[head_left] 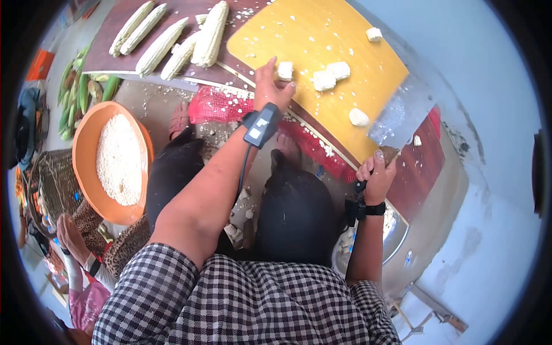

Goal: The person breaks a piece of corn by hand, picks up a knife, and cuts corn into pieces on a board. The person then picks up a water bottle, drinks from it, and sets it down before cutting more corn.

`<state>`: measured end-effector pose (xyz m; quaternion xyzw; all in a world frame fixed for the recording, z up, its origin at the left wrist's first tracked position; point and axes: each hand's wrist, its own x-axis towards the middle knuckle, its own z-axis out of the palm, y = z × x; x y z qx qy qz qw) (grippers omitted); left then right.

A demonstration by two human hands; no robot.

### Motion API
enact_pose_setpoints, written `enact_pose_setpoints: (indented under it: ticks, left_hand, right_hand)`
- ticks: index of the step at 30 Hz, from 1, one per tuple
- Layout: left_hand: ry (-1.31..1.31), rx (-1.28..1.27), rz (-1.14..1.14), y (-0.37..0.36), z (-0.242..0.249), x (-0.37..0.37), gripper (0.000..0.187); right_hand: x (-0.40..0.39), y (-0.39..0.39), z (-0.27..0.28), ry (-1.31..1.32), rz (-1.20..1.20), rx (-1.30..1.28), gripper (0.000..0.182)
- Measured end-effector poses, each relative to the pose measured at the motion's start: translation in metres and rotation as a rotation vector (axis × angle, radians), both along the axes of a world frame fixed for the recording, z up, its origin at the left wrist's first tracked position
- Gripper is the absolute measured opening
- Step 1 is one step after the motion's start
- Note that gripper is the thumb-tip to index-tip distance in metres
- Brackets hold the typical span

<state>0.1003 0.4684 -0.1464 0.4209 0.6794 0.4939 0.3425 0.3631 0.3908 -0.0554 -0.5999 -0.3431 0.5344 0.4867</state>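
On the yellow cutting board, my left hand rests near the board's front edge, its fingers apart. A short chunk of corn cob sits right at its fingertips. My right hand is closed round the wooden handle of a cleaver, whose broad, wet blade extends over the board's right end. Two more cob chunks lie together in the middle of the board. Another cob piece is near the blade, and one more chunk lies toward the far edge. Small kernel bits are scattered around.
Several whole husked corn cobs lie on the dark red table to the left. An orange basin of kernels stands on the floor. A metal bowl is by my right arm. Another person's hand shows at lower left.
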Motion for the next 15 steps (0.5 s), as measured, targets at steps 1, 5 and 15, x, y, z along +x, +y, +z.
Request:
enact_pose_setpoints:
  ticks: [1,5,15]
  left_hand:
    - [-0.029,-0.009,-0.009,0.000,-0.001,0.001,0.075]
    - [-0.129,0.028,-0.023,0.001,-0.017,-0.003,0.076]
    - [0.041,0.011,-0.006,-0.004,-0.001,-0.002,0.068]
  right_hand:
    - [0.006,-0.004,0.000,0.035,-0.047,0.017,0.008]
    - [0.029,-0.019,-0.017,0.199,-0.211,-0.022,0.008]
    - [0.070,-0.015,-0.079,0.661,-0.053,-0.190,0.027]
